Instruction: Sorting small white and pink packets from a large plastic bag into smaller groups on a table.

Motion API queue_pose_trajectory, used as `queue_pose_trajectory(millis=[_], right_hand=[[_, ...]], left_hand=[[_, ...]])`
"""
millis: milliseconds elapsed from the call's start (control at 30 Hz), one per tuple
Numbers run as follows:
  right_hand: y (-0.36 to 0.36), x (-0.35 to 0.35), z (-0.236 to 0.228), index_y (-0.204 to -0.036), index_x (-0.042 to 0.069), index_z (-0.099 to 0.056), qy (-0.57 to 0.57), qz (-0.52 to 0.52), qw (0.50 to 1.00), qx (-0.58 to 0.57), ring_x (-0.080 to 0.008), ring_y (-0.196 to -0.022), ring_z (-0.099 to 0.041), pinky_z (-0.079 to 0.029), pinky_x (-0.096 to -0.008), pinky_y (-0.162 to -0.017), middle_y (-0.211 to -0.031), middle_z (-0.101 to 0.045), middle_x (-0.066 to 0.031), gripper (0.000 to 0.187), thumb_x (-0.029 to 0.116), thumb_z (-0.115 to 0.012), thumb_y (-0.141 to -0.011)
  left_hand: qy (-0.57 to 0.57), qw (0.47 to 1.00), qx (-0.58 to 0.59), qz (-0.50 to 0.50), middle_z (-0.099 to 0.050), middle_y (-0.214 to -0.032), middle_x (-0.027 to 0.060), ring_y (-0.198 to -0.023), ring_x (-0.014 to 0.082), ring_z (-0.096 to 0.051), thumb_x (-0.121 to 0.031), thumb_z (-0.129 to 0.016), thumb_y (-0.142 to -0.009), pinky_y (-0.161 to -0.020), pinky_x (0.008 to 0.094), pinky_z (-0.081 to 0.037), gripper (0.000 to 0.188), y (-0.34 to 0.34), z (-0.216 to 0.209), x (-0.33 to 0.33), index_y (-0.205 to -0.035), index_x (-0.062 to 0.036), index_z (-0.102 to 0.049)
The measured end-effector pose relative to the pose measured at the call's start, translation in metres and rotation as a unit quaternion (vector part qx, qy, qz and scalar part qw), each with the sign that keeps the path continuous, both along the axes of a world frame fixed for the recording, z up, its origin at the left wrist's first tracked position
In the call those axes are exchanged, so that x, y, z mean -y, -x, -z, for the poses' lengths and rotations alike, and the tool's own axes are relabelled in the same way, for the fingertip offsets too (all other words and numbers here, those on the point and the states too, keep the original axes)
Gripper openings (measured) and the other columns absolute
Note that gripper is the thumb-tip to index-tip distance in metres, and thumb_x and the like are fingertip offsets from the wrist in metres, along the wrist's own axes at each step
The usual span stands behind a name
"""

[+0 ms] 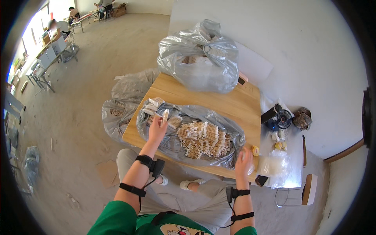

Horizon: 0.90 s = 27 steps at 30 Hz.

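Brown wooden tabletop [231, 102] is bearing mostly loose, white-tipped wooden swabs [203, 139], few white rectangular packets [151, 107] lying left of them, left hand [158, 128] pinching one, grip of right hand [243, 159] unclear.

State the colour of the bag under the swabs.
The bag is grey, seen in the head view.

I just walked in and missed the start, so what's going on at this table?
The person's left hand holds up a small pale packet over an open grey bag spread on a wooden table. The right hand is by that bag's right end; whether it grips anything is unclear. Loose cotton swabs lie heaped on the bag, with several packets at its far left.
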State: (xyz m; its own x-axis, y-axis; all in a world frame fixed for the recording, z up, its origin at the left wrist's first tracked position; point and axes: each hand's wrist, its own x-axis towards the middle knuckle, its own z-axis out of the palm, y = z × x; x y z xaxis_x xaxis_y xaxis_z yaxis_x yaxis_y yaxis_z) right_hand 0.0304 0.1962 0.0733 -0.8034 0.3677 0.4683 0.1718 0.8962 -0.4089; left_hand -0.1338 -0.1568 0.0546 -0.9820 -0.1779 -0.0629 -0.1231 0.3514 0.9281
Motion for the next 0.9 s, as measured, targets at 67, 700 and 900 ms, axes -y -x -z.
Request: queue_pose_trajectory(millis=[67, 700, 900], right_hand=[[0.009, 0.040, -0.020, -0.115, 0.001, -0.050, 0.137, -0.083, 0.987, 0.015, -0.0287, -0.096, -0.057, -0.045, -0.0356, -0.083, -0.102, -0.059, -0.0161, 0.031, 0.009, -0.055, -0.085], [0.054, 0.142, -0.019, -0.109, 0.001, -0.052, 0.473, -0.155, 0.867, 0.009, -0.0100, -0.071, -0.055, -0.047, -0.0237, -0.062, -0.085, -0.060, -0.0042, 0.026, 0.011, -0.058, -0.086], [0.029, 0.162, -0.049, -0.104, 0.002, -0.055, 0.316, -0.250, 0.915, 0.033, -0.0209, -0.071, -0.060, -0.048, -0.0306, -0.062, -0.081, -0.061, -0.0106, 0.026, 0.003, -0.061, -0.079]], left_hand=[[-0.237, 0.967, 0.085, 0.044, -0.062, -0.088, 0.0106, -0.078, 0.0249, -0.060, -0.023, -0.055, -0.083, -0.068, 0.0333, -0.047, 0.025, -0.012, -0.006, -0.011, -0.100, -0.0048, -0.054], [-0.300, 0.908, 0.128, 0.263, -0.059, -0.070, 0.0017, -0.063, 0.0075, -0.053, -0.019, -0.053, -0.089, -0.058, 0.0212, -0.041, 0.017, -0.088, -0.049, -0.037, -0.080, -0.0044, -0.057], [-0.280, 0.937, 0.055, 0.199, -0.052, -0.064, -0.0002, -0.057, 0.0074, -0.049, -0.017, -0.059, -0.087, -0.053, 0.0222, -0.038, 0.019, -0.098, -0.032, -0.059, -0.073, -0.0042, -0.055]])
